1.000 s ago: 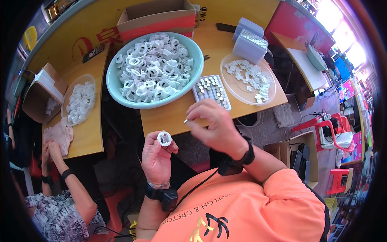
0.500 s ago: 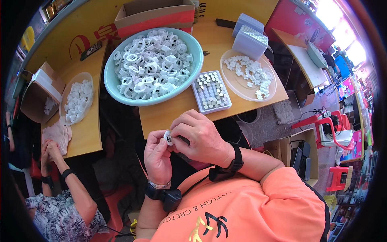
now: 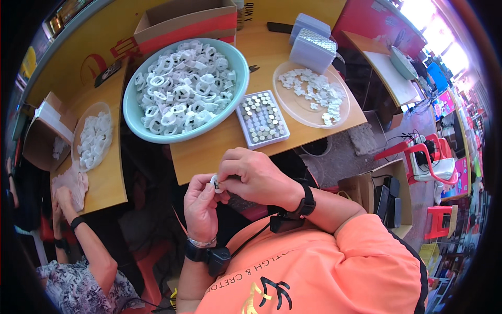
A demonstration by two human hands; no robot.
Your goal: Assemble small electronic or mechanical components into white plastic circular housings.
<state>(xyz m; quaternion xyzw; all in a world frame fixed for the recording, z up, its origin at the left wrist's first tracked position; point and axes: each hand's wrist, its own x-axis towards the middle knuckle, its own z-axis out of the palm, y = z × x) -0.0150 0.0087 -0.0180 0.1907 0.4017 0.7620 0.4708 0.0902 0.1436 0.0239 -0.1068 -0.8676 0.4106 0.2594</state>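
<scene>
Just in front of my body, my left hand (image 3: pixel 202 210) pinches a small white plastic ring part (image 3: pixel 214 181) between thumb and fingers. A dark spot shows inside the ring. My right hand (image 3: pixel 257 177) is closed, its fingertips touching the ring's right side; whether they hold another small piece is hidden. Beyond my hands, at the table's near edge, stands a white tray (image 3: pixel 239 124) with rows of round silver button cells. Left of it, a large pale green basin (image 3: pixel 127 116) is heaped with similar white ring parts.
A round clear lid (image 3: pixel 285 107) with small white pieces lies right of the tray, near stacked plastic boxes (image 3: pixel 312 49). A cardboard box (image 3: pixel 183 23) stands behind the basin. At left, a co-worker's hands (image 3: pixel 64 199) rest near a pink cloth (image 3: pixel 73 180) and a plate of white parts (image 3: pixel 95 137).
The whole view has shifted, so the table and basin sit a little further left. Both my hands stay together at the ring part, which has turned slightly.
</scene>
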